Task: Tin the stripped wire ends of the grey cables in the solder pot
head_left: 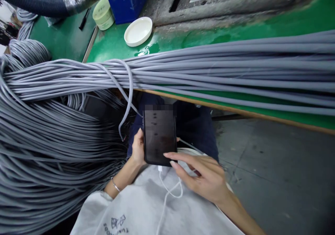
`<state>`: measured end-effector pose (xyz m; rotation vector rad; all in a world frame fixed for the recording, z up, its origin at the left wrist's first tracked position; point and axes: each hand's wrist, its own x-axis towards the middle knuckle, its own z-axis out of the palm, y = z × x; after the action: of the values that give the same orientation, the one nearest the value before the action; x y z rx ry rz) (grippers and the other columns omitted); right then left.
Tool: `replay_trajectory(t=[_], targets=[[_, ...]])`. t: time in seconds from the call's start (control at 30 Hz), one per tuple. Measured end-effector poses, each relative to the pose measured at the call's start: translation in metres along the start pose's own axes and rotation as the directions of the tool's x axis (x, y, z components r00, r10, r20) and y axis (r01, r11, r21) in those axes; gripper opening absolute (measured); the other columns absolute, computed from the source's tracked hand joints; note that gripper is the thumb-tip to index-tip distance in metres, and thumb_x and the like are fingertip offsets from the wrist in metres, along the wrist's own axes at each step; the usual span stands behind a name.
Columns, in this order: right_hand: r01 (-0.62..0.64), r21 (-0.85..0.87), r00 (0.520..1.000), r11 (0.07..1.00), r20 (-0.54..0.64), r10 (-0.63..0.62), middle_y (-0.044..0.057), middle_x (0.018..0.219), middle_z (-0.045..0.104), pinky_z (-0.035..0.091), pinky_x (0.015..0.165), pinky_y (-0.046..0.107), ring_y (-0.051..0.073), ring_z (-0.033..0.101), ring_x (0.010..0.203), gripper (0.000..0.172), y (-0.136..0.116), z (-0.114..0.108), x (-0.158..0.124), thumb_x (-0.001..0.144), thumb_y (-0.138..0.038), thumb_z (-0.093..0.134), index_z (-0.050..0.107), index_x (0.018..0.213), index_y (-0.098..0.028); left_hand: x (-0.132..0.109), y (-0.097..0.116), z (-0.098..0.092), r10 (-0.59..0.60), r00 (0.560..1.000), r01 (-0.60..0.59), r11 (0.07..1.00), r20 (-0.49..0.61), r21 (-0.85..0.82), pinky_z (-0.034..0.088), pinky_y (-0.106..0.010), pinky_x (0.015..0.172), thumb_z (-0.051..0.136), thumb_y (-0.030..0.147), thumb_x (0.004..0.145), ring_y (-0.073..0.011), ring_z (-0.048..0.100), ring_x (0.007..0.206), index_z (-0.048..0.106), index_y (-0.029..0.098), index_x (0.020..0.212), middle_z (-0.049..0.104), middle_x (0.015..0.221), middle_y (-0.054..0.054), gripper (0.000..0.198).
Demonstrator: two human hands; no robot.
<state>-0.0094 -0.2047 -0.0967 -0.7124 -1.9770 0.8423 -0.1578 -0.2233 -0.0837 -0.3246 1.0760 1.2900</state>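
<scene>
A dark smartphone [160,137] is held upright over my lap, its screen towards me. My left hand [138,147] grips it from the left edge and from behind, with most of its fingers hidden by the phone. At the lower right of the screen, the index fingertip of my right hand [202,175] touches or hovers just over the glass; I cannot tell which. That hand's thumb is apart from the index finger and holds nothing. A white charging cable [167,195] is plugged into the phone's bottom end and trails over my light shirt.
Long grey cables [209,65] lie across the green table [110,44], and a large heap of them [57,151] hangs at left. A white lid [138,31], a pale green round tub [103,13], a blue box [125,1] and a black hose [39,1] stand behind.
</scene>
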Motion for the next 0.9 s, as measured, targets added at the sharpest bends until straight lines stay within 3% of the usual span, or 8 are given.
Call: replay_trajectory(t=[0.13,0.23,0.47,0.7,0.9], targets=[[0.026,0.049,0.998,0.998,0.049,-0.028,0.000,0.079,0.073,0.055,0.057,0.021,0.012,0.069,0.061,0.010,-0.004,0.003,-0.001,0.096,-0.017,0.049,0.058,0.098,-0.020,0.000,0.003,0.000,-0.115,0.985,0.109,0.993,0.130,0.054,0.037,-0.049,0.103,0.029,0.058,0.087,-0.0365,0.061,0.110,0.067,0.001,0.103,0.071,0.095,-0.023,0.070],[0.045,0.080,0.996,0.996,0.069,-0.051,0.001,0.081,0.074,0.056,0.058,0.021,0.013,0.070,0.063,0.011,-0.004,0.004,-0.004,0.096,-0.015,0.049,0.058,0.099,-0.020,0.000,0.003,-0.003,-0.139,0.978,0.128,0.988,0.157,0.081,0.035,-0.051,0.103,0.020,0.059,0.089,-0.0361,0.063,0.106,0.063,-0.001,0.114,0.071,0.097,-0.023,0.078],[0.059,0.110,0.993,0.992,0.099,-0.070,0.001,0.082,0.074,0.055,0.053,0.023,0.012,0.069,0.060,0.013,-0.005,0.006,-0.007,0.095,-0.014,0.050,0.059,0.103,-0.019,-0.001,0.004,0.000,-0.140,0.983,0.129,0.987,0.121,0.099,0.036,-0.051,0.104,0.010,0.056,0.092,-0.0347,0.064,0.104,0.064,-0.003,0.110,0.071,0.096,-0.024,0.082],[0.023,0.059,1.000,0.998,-0.007,-0.023,0.004,0.086,0.074,0.059,0.062,0.021,0.014,0.071,0.068,0.016,-0.006,0.004,0.000,0.094,-0.011,0.048,0.059,0.103,-0.020,0.002,0.000,-0.002,0.014,1.000,-0.016,0.995,0.014,0.095,0.037,-0.044,0.106,0.040,0.053,0.091,-0.0323,0.059,0.116,0.067,0.004,0.105,0.072,0.101,-0.019,0.058],[0.038,-0.038,0.999,0.999,0.001,-0.038,0.008,0.092,0.074,0.058,0.059,0.021,0.014,0.070,0.065,0.015,-0.006,0.008,0.005,0.096,-0.013,0.047,0.057,0.107,-0.017,0.006,-0.007,-0.010,0.088,0.996,-0.089,0.991,0.011,0.103,0.040,-0.042,0.105,0.063,0.055,0.076,-0.0341,0.056,0.119,0.068,0.006,0.098,0.070,0.108,-0.018,0.053]])
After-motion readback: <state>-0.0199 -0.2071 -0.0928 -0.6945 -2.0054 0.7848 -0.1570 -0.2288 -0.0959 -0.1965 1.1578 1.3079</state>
